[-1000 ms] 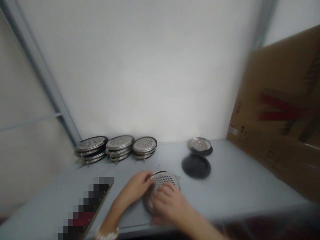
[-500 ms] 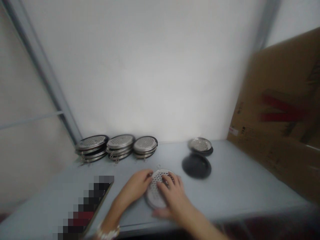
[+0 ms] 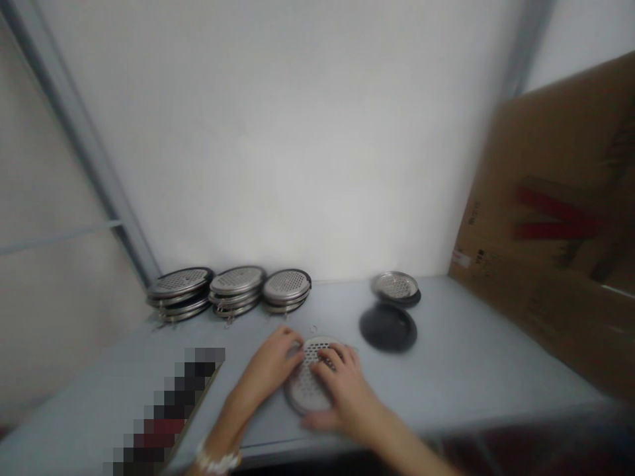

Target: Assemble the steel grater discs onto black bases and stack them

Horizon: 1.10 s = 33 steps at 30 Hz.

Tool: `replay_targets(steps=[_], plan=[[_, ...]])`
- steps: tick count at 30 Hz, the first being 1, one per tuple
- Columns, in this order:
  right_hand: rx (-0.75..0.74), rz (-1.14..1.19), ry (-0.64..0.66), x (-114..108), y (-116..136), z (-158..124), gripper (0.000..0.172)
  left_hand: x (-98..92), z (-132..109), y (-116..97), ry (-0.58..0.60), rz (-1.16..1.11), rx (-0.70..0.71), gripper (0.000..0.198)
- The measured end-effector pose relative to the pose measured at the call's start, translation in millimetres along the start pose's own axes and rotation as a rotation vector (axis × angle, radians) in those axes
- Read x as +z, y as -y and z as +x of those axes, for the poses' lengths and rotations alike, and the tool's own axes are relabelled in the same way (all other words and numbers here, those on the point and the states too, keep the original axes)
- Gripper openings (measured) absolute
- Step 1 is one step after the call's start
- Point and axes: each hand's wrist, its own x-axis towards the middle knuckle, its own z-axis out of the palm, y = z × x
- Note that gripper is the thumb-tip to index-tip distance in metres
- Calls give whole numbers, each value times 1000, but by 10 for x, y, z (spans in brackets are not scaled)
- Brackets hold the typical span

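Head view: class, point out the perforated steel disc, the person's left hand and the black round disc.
Perforated steel disc (image 3: 303, 390): head view, on its bare mesh between the hands.
Left hand (image 3: 270, 369): head view, on the back of the hand.
Black round disc (image 3: 387, 328): head view, on its top face.

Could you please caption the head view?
Left hand and right hand hold a round perforated steel disc on a grey table.

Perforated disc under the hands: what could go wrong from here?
The perforated metal disc lies under the left hand and right hand, so uneven pressure might make it slip on the grey tabletop. The small metal ring lies just beyond it and could get nudged away. The black round cover sits nearby, so a wide sideways move might knock it.
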Motion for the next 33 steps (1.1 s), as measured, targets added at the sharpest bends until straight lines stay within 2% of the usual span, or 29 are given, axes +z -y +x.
replay_targets(steps=[2,4,6,8,9,11,13,14,16,19,22,26,30,33], plan=[[-24,9,1,-14,2,-5,86,29,10,15,11,-59,36,28],[-56,39,-5,-66,-11,-4,79,42,8,10,43,-90,59,30],[-59,55,-71,-165,-71,7,59,16,-17,-25,83,-103,59,32],[1,0,-229,-309,-213,19,37,-45,-64,-82,134,-113,43,38],[47,-76,-328,-392,-321,20,31,-79,-90,-113,163,-111,33,46],[173,-243,-479,-557,-598,-5,26,-126,-136,-165,229,-99,3,77],[348,-396,-557,-697,-914,-72,30,-119,-160,-196,291,-91,-9,110],[438,-458,-567,-749,-1066,-119,33,-93,-161,-204,317,-88,1,119],[563,-489,-510,-817,-1318,-218,38,-8,-151,-215,361,-76,38,130],[636,-390,-390,-849,-1501,-306,36,129,-132,-239,400,-33,57,136],[653,-307,-362,-862,-1458,-276,32,189,-142,-274,394,-17,41,134],[614,-208,-410,-941,-1238,-171,32,142,-182,-327,384,-18,-4,127],[569,-229,-448,-1105,-1052,-159,28,56,-198,-372,376,-12,-24,127],[591,-212,-384,-1264,-973,-221,23,-5,-192,-370,378,-22,-12,127]])
